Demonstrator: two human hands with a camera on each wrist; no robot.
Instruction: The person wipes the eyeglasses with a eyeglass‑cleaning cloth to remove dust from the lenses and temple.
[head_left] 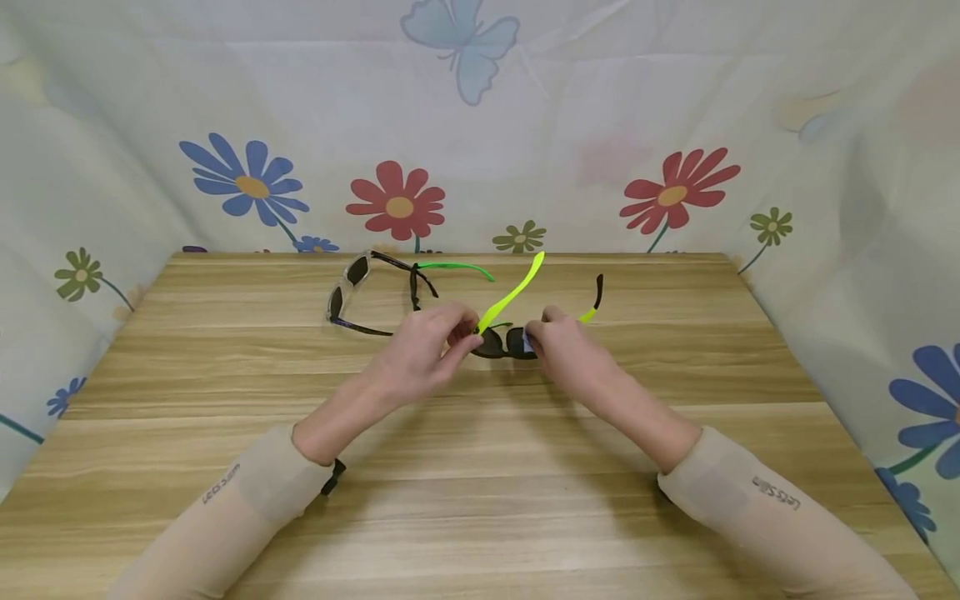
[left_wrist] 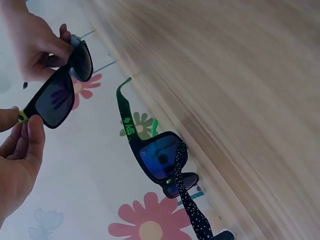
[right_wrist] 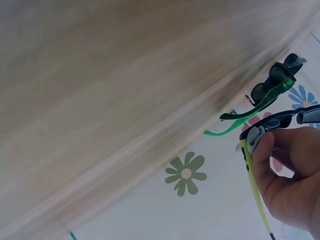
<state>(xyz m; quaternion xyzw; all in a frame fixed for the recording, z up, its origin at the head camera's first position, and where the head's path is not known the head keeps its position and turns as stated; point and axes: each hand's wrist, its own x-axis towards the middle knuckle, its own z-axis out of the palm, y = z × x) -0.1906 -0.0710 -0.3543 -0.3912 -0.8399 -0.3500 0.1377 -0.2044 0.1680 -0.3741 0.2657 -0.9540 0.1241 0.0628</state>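
Note:
Black sunglasses with neon-yellow temples [head_left: 513, 292] are held up above the table between both hands, lenses facing the wearer of the head camera. My left hand [head_left: 427, 346] pinches them at the hinge corner of one side, thumb against fingers. At the other side my right hand [head_left: 570, 350] pinches a small grey-blue cloth [right_wrist: 255, 138] around the lens near the hinge. In the left wrist view, both dark lenses [left_wrist: 56, 102] show between the hands. The right hand's fingers partly hide the cloth in the head view.
Behind the left hand, black sunglasses with green temples [left_wrist: 160, 156] lie on the wooden table [head_left: 480, 500]. Left of them are clear-framed sunglasses [head_left: 347, 287] with speckled black temples. A flower-printed curtain [head_left: 525, 125] borders the table's back and sides.

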